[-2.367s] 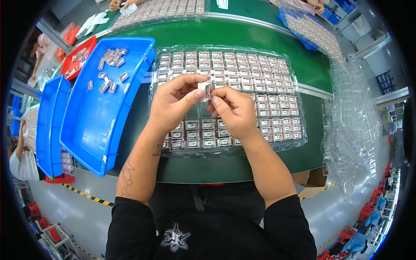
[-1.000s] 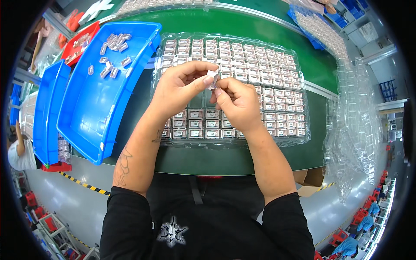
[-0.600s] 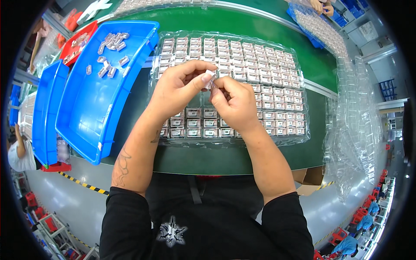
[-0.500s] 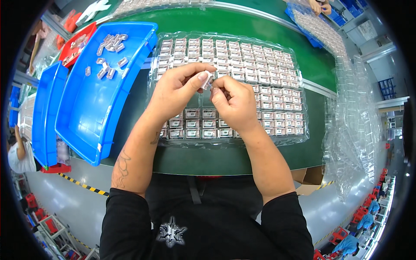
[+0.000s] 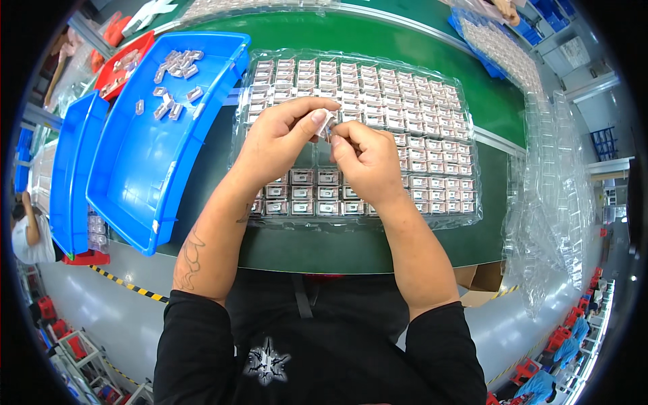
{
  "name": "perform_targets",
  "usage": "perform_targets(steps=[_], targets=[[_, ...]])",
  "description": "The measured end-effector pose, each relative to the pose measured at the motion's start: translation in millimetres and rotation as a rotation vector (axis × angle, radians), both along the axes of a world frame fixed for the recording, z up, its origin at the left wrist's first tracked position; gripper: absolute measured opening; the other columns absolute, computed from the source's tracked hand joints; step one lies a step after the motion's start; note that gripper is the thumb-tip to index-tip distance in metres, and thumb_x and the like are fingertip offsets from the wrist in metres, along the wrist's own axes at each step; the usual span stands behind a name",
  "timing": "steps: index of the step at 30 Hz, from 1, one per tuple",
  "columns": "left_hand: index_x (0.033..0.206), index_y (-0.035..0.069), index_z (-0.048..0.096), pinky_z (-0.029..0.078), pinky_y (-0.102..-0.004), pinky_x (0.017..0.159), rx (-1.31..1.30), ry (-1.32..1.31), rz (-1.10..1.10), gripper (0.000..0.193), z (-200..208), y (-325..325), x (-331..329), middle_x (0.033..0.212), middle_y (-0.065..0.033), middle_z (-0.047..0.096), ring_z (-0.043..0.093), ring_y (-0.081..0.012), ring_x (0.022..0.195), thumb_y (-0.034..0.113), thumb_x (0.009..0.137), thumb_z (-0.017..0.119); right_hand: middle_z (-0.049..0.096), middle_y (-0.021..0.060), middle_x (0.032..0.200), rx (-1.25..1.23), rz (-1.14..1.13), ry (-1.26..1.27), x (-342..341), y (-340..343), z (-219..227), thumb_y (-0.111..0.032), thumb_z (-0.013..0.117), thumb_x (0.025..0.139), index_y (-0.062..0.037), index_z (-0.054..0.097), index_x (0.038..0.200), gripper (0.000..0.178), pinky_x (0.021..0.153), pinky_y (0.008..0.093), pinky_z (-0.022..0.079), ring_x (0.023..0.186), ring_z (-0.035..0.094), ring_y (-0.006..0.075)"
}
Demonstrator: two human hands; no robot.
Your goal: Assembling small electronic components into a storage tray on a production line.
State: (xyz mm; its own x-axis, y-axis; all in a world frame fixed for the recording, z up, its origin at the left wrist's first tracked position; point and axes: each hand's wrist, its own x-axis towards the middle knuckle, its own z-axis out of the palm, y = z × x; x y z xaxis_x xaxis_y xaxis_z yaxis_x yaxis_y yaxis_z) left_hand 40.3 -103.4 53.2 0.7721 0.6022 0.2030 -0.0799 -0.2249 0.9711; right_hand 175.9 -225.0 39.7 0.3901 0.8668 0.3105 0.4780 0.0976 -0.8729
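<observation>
Between the thumb and fingers of my left hand [image 5: 280,135] is a small white rectangular plastic part [image 5: 325,123], held tilted above the tray. My right hand [image 5: 370,162] meets it from the right, thumb and forefinger pinched at its lower edge; whatever tiny piece lies in that pinch is hidden. Beneath both hands a clear plastic blister tray [image 5: 432,221] lies on the dark green table, its rows filled with similar small white parts [image 5: 327,208]. A few pockets near my left wrist look bare, and my hands cover part of the middle rows.
A big blue bin [image 5: 138,196] with several loose white parts [image 5: 179,64] stands to the left, beside a narrower blue bin [image 5: 71,175] and a red bin [image 5: 125,67]. Clear empty trays [image 5: 550,202] are stacked at the right. A green work surface [image 5: 378,37] stretches behind.
Both hands stay together over the tray with the white part between them. The part and the fingertips have turned only slightly; the whole view has shifted a little.
</observation>
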Motion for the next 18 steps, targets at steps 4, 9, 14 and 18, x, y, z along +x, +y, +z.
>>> perform_targets(steps=[4, 9, 14, 18], targets=[[0.119, 0.002, 0.071, 0.051, -0.0269, 0.072, 0.034, 0.019, -0.009, 0.027, 0.2, 0.1, -0.5, 0.088, -0.0055, 0.070, 0.061, -0.0107, 0.079, 0.018, 0.101, 0.059, 0.062, 0.0108, 0.062, 0.020, -0.002, 0.038, -0.1, -1.0, -2.1, -0.008, 0.064, 0.087, 0.0015, 0.068, 0.087, 0.010, 0.050, 0.0323, 0.043, 0.050, 0.056, 0.0163], [0.121, -0.001, 0.069, 0.051, -0.0264, 0.078, 0.102, 0.059, -0.025, 0.028, 0.1, -0.8, -1.0, 0.102, -0.0059, 0.071, 0.062, -0.0107, 0.086, 0.018, 0.103, 0.058, 0.062, 0.0105, 0.061, 0.014, -0.010, 0.076, 0.5, -0.3, -6.1, -0.006, 0.066, 0.087, 0.0020, 0.068, 0.087, 0.009, 0.049, 0.0321, 0.042, 0.050, 0.056, 0.0145], [0.121, -0.001, 0.068, 0.052, -0.0269, 0.078, 0.134, 0.069, 0.000, 0.027, 3.0, -2.5, -0.8, 0.105, -0.0070, 0.071, 0.062, -0.0113, 0.086, 0.015, 0.102, 0.058, 0.062, 0.0103, 0.061, -0.012, -0.014, 0.074, 0.8, 1.7, -7.1, -0.006, 0.065, 0.087, 0.0023, 0.068, 0.087, 0.009, 0.049, 0.0319, 0.043, 0.050, 0.056, 0.0142], [0.121, 0.000, 0.069, 0.053, -0.0290, 0.075, 0.176, 0.051, 0.013, 0.027, -0.5, -0.8, 1.5, 0.101, -0.0101, 0.071, 0.065, -0.0139, 0.083, 0.016, 0.101, 0.059, 0.062, 0.0098, 0.061, -0.008, -0.028, 0.118, 1.2, 3.0, -8.9, -0.006, 0.065, 0.087, 0.0024, 0.068, 0.087, 0.009, 0.050, 0.0312, 0.044, 0.051, 0.056, 0.0136]])
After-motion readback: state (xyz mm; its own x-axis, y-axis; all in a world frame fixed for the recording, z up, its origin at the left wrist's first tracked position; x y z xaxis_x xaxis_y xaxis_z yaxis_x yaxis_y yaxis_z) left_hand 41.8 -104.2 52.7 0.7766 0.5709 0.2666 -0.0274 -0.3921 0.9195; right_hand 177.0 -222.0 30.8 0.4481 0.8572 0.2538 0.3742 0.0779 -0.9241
